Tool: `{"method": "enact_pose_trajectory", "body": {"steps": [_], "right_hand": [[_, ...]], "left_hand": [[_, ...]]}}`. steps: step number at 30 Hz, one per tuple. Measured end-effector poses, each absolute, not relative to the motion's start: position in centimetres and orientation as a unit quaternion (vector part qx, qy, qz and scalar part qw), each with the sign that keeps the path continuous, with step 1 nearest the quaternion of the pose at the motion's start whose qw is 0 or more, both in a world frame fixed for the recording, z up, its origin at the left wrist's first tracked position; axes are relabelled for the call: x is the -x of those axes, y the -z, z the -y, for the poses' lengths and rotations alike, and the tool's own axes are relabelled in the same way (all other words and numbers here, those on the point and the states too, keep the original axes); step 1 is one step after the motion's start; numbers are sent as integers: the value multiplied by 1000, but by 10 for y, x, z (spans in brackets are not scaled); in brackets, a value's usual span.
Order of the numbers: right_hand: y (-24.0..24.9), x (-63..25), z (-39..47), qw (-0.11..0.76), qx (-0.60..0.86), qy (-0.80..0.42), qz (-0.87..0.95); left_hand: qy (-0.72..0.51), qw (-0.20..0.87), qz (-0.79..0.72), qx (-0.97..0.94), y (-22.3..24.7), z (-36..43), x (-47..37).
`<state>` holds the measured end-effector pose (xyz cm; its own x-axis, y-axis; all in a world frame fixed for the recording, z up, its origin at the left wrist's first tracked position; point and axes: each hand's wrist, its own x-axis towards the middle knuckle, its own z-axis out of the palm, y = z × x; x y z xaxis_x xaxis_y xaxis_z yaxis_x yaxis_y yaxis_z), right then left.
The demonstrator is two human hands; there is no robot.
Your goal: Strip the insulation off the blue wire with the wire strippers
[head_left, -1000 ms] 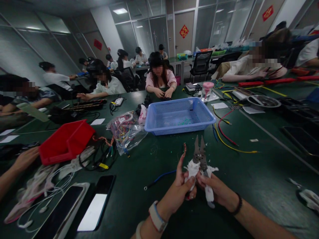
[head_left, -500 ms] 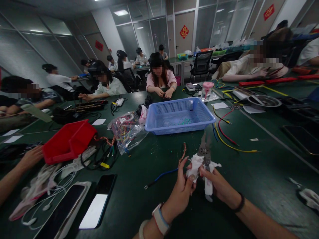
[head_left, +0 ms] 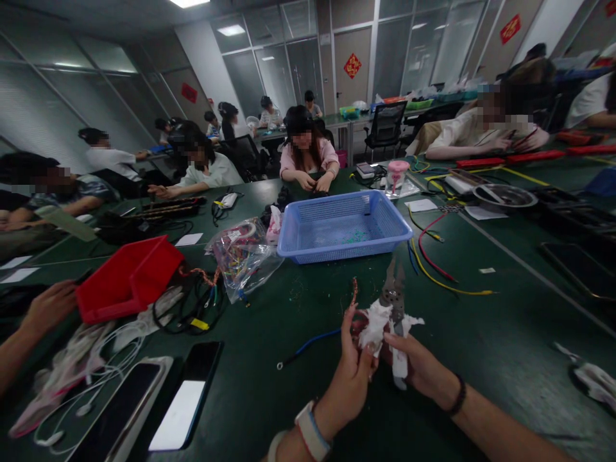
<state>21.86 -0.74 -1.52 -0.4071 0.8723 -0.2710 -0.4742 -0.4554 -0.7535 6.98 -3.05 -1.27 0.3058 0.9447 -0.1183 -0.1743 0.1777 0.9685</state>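
Note:
In the head view, metal wire strippers [head_left: 393,296] point away from me, jaws up, with white tissue [head_left: 376,326] wrapped about the handles. My left hand [head_left: 353,369] closes on the tissue-wrapped left handle. Around the other handle, also padded with white, my right hand [head_left: 416,359] is closed. A blue cable [head_left: 310,341] with a ring terminal on its free end runs to the left hand's fingers. Just above those fingers sticks out a copper-coloured braided piece [head_left: 355,290]; whether it joins the blue cable is hidden by the hand.
Ahead stands a blue plastic basket [head_left: 344,253] with small green bits inside. Yellow and red cables [head_left: 450,290] lie to its right. At left are a bag of wires [head_left: 243,256], a red bin [head_left: 129,279], phones [head_left: 185,398] and tangled earphones [head_left: 115,353]. Other people sit around the tables.
The view has shifted slightly. Both hands keep their grip on the wire strippers, and the fingers of my left hand have moved a little near the copper-coloured piece.

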Motion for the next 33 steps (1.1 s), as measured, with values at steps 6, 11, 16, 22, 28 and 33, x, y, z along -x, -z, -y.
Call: {"method": "enact_pose_trajectory", "body": {"steps": [6,11,16,22,28,33], "right_hand": [[17,-220,7,406,323,-785,339],[20,-235,-6,450,409,-671,424],[13,-246,-14,452,469,-572,497],[2,-247,-15,444,471,-554,524],[7,-259,-22,428,485,-470,600],[9,-269,-23,405,464,-415,669]], "left_hand": [[-371,611,-438,-546,6,30,-65],[-277,383,-554,-685,-13,16,-46],[-206,155,-620,-741,-19,4,-34],[-89,79,-645,-755,-12,2,-27],[-77,94,-637,-762,-7,-4,-15],[-163,255,-637,-709,-10,-9,-13]]}}
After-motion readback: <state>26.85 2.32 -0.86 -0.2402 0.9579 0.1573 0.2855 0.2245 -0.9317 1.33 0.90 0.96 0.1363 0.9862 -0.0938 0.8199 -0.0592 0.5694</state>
